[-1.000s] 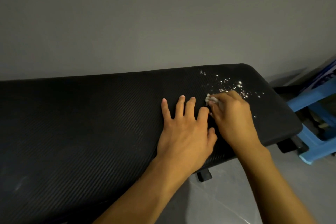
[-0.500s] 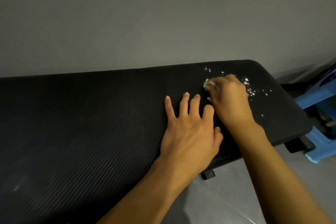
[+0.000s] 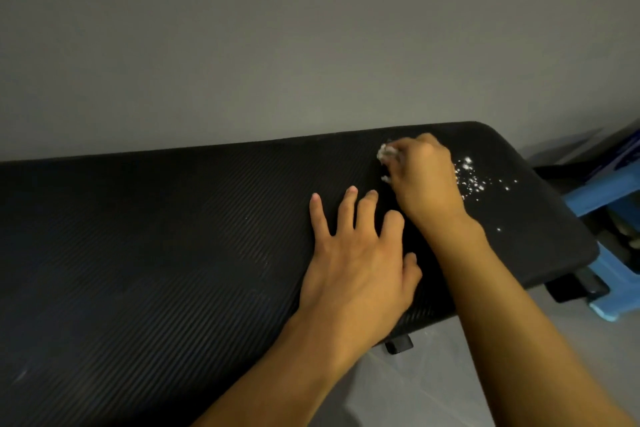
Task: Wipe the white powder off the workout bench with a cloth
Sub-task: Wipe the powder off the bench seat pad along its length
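A black ribbed workout bench point(image 3: 156, 236) runs across the view against a grey wall. White powder point(image 3: 474, 180) is scattered in specks near its right end. My right hand point(image 3: 424, 180) grips a small crumpled white cloth point(image 3: 386, 152), pressed on the pad near the far edge, just left of the powder. Only a bit of the cloth shows past my fingers. My left hand point(image 3: 356, 260) lies flat on the pad with fingers spread, just in front and left of the right hand.
A blue plastic stool point(image 3: 613, 274) stands close to the bench's right end, with dark objects behind it. A black bench foot point(image 3: 400, 345) sticks out below the near edge. Grey floor lies in front of the bench.
My right hand has slid with the cloth away from me toward the bench's far edge, over part of the powder. The left hand stays flat on the pad.
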A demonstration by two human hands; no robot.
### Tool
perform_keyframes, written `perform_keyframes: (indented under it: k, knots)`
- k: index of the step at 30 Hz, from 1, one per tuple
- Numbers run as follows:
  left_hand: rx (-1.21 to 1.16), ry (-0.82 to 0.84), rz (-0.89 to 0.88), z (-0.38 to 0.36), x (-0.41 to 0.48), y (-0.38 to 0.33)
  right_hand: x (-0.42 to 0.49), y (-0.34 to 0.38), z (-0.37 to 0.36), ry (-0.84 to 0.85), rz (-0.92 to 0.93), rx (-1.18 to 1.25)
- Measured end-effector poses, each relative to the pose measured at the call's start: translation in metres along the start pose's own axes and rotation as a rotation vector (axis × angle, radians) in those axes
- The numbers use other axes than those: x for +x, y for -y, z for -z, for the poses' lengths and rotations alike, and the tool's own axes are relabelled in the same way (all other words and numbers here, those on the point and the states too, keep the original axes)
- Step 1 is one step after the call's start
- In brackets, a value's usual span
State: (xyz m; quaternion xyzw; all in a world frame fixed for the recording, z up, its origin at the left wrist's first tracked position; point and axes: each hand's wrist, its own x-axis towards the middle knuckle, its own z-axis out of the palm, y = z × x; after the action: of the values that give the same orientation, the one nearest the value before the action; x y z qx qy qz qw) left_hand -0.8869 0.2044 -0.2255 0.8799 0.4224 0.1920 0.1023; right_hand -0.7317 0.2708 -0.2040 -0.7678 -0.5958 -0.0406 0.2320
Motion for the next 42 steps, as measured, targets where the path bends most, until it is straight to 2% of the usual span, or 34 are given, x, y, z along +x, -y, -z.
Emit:
perform_keyframes:
  k: [3,7,9,14,21,26,28,31,33,39,42]
  knots:
    - [-0.01,0.006,0.006,0.001,0.0,0.001,0.036,0.014,-0.015,0.011,-0.08,-0.004]
    - [0.002,0.015,0.004,0.004,0.0,0.001,0.036,0.039,-0.015,0.164,0.119,0.084]
    - [0.012,0.01,-0.004,0.004,0.0,0.001,0.017,0.034,-0.003,0.218,0.163,0.139]
    - [-0.032,0.022,0.002,0.007,-0.001,0.002,-0.019,0.001,0.013,0.05,0.053,0.049]
    - [-0.018,0.005,-0.011,0.006,-0.002,0.001,-0.128,-0.005,0.054,0.06,0.043,0.118]
    - [-0.021,0.041,-0.013,0.01,-0.003,0.002,-0.11,-0.021,0.043,-0.056,-0.113,-0.005]
    - [-0.031,0.065,-0.018,0.011,-0.004,0.002,-0.116,-0.013,0.04,-0.091,-0.1,0.001]
    - [-0.032,0.069,-0.039,0.011,-0.005,0.003,-0.152,-0.002,0.05,-0.038,0.01,0.113]
    - [-0.039,0.067,-0.05,0.009,-0.005,0.004,-0.164,-0.011,0.059,-0.018,0.026,0.094]
    - [-0.052,0.063,-0.073,0.009,-0.009,0.002,-0.123,-0.07,0.066,-0.08,-0.237,-0.07]
    - [-0.048,0.068,-0.082,0.009,-0.009,0.002,-0.133,-0.058,0.066,-0.072,-0.186,-0.072]
